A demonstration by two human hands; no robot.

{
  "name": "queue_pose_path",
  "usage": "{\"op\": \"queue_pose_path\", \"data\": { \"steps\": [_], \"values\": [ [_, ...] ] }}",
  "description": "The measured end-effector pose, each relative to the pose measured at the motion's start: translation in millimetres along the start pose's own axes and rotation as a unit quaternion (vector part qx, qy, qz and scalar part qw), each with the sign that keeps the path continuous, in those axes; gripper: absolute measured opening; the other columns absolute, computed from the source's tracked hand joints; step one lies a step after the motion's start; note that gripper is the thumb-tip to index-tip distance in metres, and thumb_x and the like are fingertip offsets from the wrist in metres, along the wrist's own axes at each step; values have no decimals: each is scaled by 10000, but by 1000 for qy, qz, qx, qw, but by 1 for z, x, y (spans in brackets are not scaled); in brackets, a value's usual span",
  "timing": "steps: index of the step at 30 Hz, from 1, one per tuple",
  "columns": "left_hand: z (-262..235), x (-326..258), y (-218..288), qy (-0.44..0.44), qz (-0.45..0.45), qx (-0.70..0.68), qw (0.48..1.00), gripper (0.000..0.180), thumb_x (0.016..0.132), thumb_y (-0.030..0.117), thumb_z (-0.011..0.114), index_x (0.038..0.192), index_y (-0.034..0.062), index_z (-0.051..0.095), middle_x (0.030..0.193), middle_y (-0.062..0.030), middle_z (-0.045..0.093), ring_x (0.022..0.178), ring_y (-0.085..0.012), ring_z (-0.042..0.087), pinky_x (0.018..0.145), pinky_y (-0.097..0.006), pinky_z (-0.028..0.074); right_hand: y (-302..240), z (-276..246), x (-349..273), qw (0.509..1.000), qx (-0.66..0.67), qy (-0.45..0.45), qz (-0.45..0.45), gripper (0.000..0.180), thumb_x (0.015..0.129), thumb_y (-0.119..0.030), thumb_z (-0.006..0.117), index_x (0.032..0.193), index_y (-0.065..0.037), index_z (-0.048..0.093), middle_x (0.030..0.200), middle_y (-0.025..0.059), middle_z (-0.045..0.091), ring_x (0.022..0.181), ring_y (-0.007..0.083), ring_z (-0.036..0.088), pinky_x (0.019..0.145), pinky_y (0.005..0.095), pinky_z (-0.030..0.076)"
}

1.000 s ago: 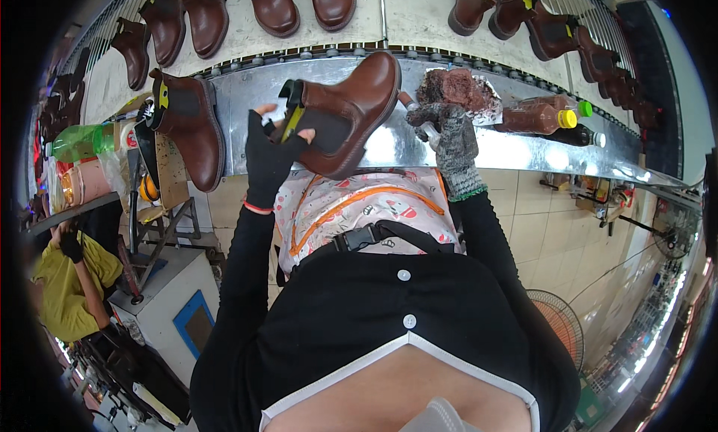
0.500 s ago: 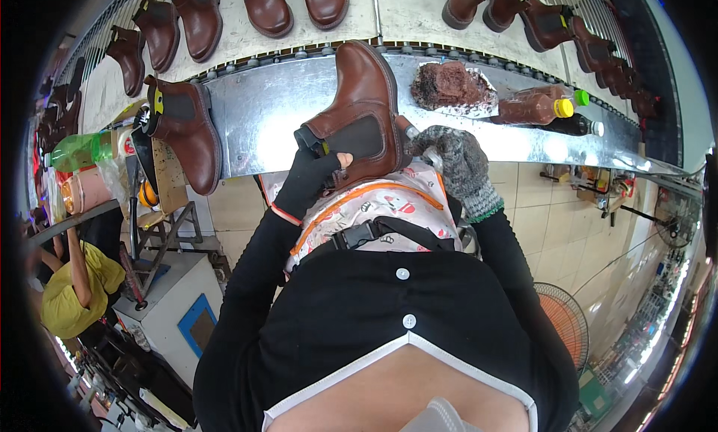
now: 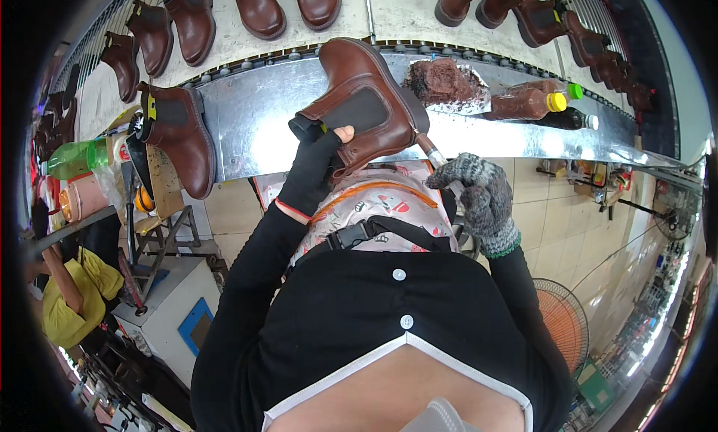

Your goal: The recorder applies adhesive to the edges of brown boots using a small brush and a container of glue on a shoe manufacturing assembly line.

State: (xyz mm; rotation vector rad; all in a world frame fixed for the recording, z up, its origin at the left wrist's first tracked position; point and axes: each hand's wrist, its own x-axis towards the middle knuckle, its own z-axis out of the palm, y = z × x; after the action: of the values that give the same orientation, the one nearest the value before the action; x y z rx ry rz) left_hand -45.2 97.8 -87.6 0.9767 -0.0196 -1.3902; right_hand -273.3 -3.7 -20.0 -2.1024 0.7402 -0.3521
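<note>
A brown leather ankle boot [image 3: 385, 136] with a dark elastic side panel lies on its side above my lap, toe pointing away from me. My left hand [image 3: 318, 163], in a black fingerless glove, grips the boot by its shaft near the top opening, with the bare thumb on the upper side. In a grey knit glove with a green cuff, my right hand [image 3: 482, 196] is closed around a small brush [image 3: 434, 154]. The brush's brown tip touches or nearly touches the sole edge near the heel.
On the metal ledge [image 3: 254, 125] rest a brown-stained sponge-like block [image 3: 446, 86] and several bottles [image 3: 527, 103]. Another brown boot [image 3: 179, 136] stands at the left. More boots [image 3: 191, 20] line the conveyor beyond. A person in yellow [image 3: 78, 293] is at far left; a fan [image 3: 561, 320] is at right.
My right hand has moved right and toward me, so more of the brush shows. The boot has turned slightly, its toe swinging left and its heel to the right.
</note>
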Motion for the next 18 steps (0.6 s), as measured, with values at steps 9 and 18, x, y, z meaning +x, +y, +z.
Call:
{"op": "queue_pose_path", "data": {
  "steps": [9, 18],
  "values": [
    [13, 0, 12, 2, -7, -48, 999, 449, 824, 163, 615, 1204, 35, 410, 1094, -139, 538, 927, -245, 616, 761, -313, 560, 3, 6, -7, 997, 11, 55, -61, 611, 870, -527, 362, 790, -1, 663, 770, 117, 653, 711, 262, 620, 678, 339, 479],
    [3, 28, 35, -17, 22, -33, 999, 348, 832, 191, 614, 1116, 41, 481, 963, -101, 593, 827, -204, 636, 712, -320, 566, 35, 23, -15, 856, 451, 227, 115, 575, 712, 95, 542, 1259, -26, 409, 790, 82, 605, 589, 125, 578, 491, 230, 489]
  ]
}}
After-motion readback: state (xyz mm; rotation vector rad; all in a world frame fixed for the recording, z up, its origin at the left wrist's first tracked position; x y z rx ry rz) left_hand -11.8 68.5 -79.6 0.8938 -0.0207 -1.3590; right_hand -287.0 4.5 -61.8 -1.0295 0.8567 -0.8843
